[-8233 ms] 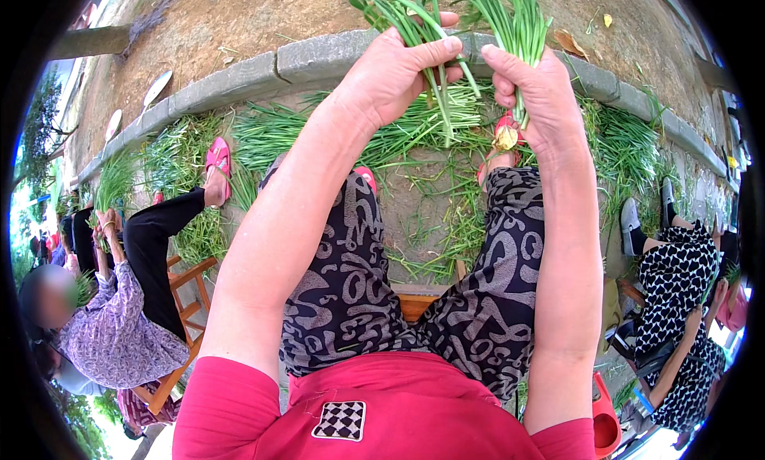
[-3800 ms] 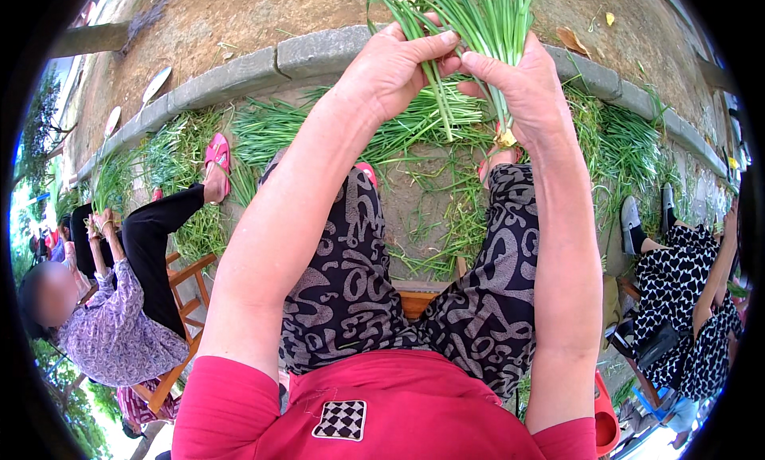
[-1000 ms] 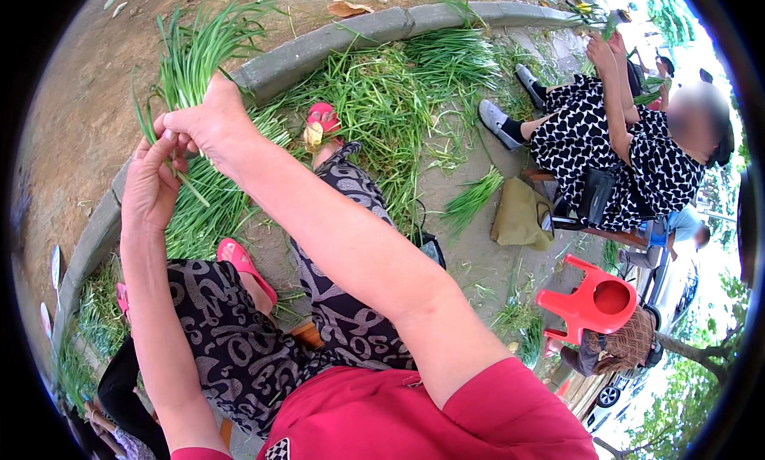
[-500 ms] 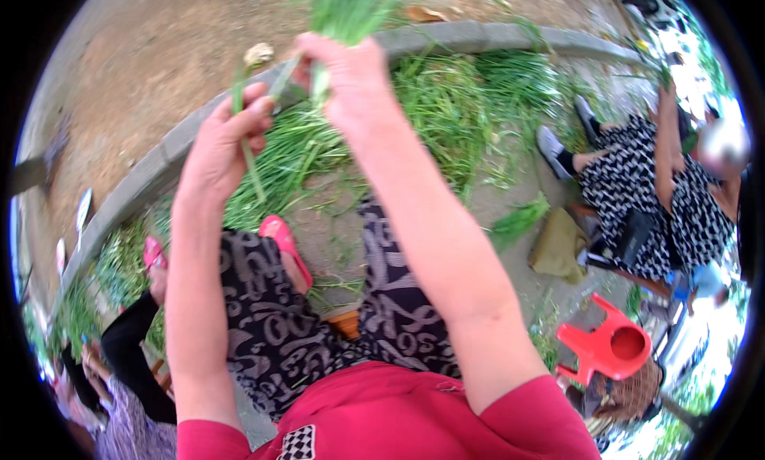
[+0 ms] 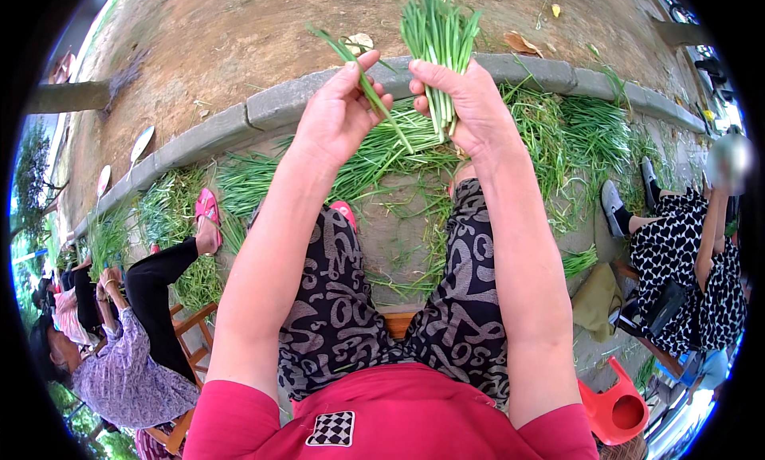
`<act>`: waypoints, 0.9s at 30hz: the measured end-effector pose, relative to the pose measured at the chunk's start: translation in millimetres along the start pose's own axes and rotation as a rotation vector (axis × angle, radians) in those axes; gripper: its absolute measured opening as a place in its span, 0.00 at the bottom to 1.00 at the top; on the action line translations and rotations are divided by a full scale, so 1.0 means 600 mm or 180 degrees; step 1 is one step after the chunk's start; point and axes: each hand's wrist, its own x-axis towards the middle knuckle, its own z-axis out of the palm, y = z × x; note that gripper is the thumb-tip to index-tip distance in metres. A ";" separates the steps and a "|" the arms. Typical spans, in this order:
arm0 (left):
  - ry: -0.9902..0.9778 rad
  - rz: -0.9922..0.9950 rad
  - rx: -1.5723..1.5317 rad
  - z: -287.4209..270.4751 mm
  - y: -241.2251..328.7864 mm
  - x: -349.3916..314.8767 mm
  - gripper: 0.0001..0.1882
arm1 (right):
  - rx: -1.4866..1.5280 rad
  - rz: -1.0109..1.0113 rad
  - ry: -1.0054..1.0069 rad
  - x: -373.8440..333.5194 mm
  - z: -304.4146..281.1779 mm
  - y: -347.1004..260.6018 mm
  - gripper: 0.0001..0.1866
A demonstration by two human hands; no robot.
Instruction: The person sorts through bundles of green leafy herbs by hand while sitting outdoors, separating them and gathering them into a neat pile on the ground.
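Observation:
My left hand (image 5: 339, 117) is raised over the curb, with a few loose chive stalks (image 5: 373, 97) pinched between thumb and fingers. Beside it, a little apart, my right hand (image 5: 472, 105) grips a thick bunch of chives (image 5: 437, 37). The bunch's green leaves fan out away from me, and its pale stalk ends poke out below the fist. Under both hands lies a long heap of chives (image 5: 319, 173) on the ground along the curb.
A grey curb (image 5: 311, 85) bends across ahead, with bare soil (image 5: 263, 29) beyond. People sit at both sides, one in a purple shirt (image 5: 127, 376), one in a patterned dress (image 5: 669, 253). A red plastic stool (image 5: 610, 404) and an olive bag (image 5: 596, 300) are at the right.
My view has swung left, so the hands now appear farther right. My right hand has lowered its bunch; the left still pinches loose stalks.

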 end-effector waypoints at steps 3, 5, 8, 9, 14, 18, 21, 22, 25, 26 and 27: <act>-0.0225 0.0027 0.0134 -0.008 0.001 0.004 0.21 | -0.0632 -0.0151 0.0073 -0.004 0.008 0.007 0.15; -0.0251 0.0107 0.0263 -0.008 0.001 0.005 0.19 | -0.0829 -0.0239 -0.0092 -0.004 0.009 0.007 0.15; -0.0241 0.0220 0.0378 -0.007 0.002 0.005 0.14 | -0.1035 -0.0374 -0.0225 -0.002 0.010 0.015 0.15; -0.0234 0.0234 0.0362 -0.007 0.002 0.005 0.13 | -0.1092 -0.0423 -0.0248 -0.001 0.010 0.019 0.15; -0.0240 0.0347 0.0210 0.007 0.000 0.001 0.09 | -0.1149 -0.0541 -0.0137 0.000 0.014 0.028 0.17; -0.0177 0.0388 0.0396 0.001 0.000 0.004 0.10 | -0.1193 -0.0413 -0.0094 -0.008 0.023 0.015 0.17; -0.0170 0.0351 0.0568 0.003 0.002 0.000 0.13 | -0.1244 -0.0428 -0.0072 -0.007 0.018 0.012 0.15; -0.0191 0.0328 0.0622 0.003 0.005 -0.003 0.14 | -0.1168 -0.0401 -0.0014 -0.008 0.015 0.011 0.15; -0.0112 0.0146 0.0758 -0.001 0.009 -0.007 0.16 | -0.0890 -0.0349 0.0175 -0.003 0.001 0.009 0.14; -0.0131 0.0067 0.0977 -0.004 0.010 -0.010 0.16 | -0.0749 -0.0302 0.0246 -0.003 -0.004 0.008 0.14; -0.0150 -0.0013 0.1196 -0.007 0.011 -0.013 0.16 | -0.0609 -0.0254 0.0317 -0.004 -0.009 0.006 0.14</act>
